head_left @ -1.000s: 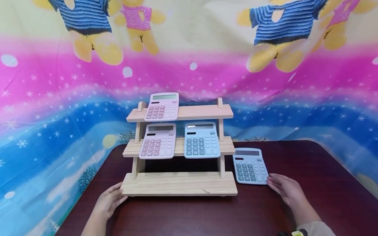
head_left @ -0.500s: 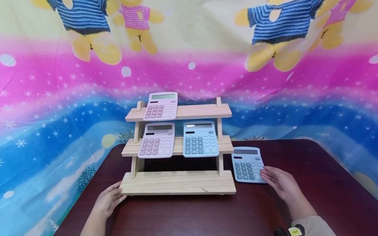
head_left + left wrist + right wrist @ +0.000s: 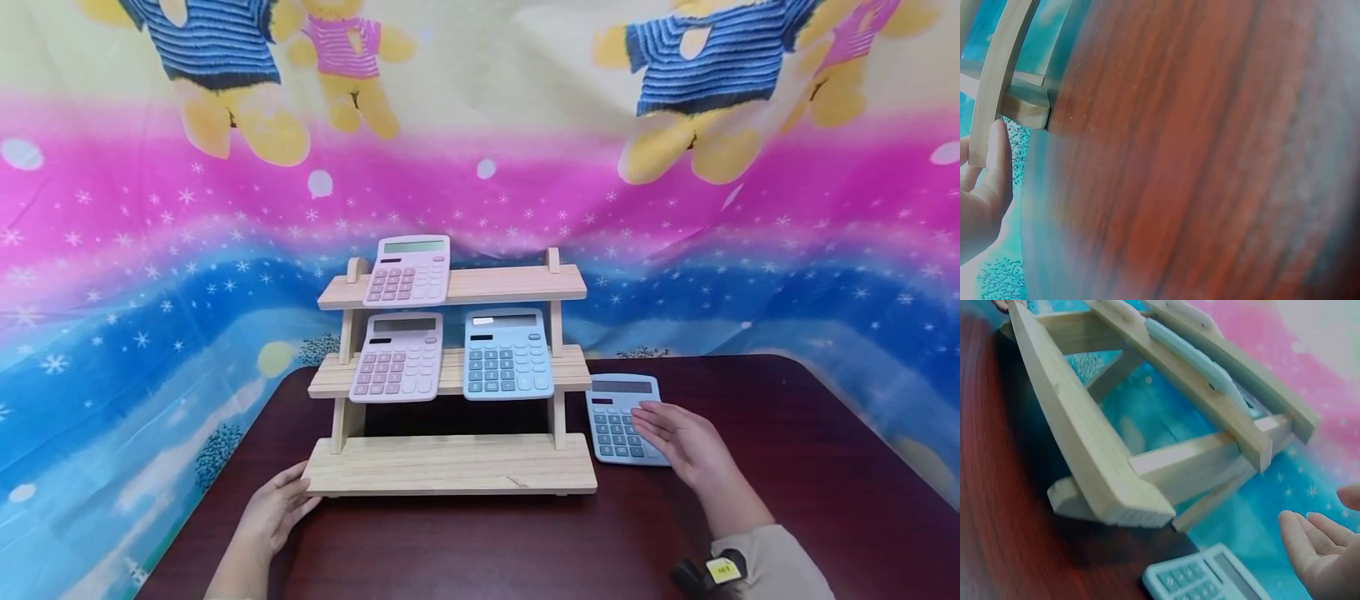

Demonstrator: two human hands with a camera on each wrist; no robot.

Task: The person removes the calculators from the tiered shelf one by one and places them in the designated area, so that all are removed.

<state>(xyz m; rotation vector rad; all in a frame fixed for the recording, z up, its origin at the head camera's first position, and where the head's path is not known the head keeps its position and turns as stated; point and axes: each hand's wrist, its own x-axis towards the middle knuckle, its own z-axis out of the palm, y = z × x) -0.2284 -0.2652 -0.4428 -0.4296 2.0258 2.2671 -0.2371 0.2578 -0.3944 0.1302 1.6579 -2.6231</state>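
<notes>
A three-tier wooden display stand (image 3: 450, 462) stands on the dark table. My left hand (image 3: 272, 510) holds the left end of its lowest board, thumb on one side and fingers on the other, as the left wrist view shows. A blue calculator (image 3: 617, 429) lies on the table just right of the stand. My right hand (image 3: 688, 446), fingers extended and nothing in them, hovers over that calculator's right side and hides part of its keys. On the middle tier lean a pink calculator (image 3: 397, 358) and another blue calculator (image 3: 510, 357). A second pink calculator (image 3: 408, 271) leans on the top tier.
The dark reddish-brown table (image 3: 465, 550) reaches back to a patterned cloth backdrop (image 3: 480, 108) printed with bears and snowflakes. A dark wrist strap (image 3: 731, 567) with a yellow label sits at the right sleeve (image 3: 783, 562).
My right hand has moved left and a little up, from the table calculator's right edge to over its keys. The left hand, stand and calculators keep their places.
</notes>
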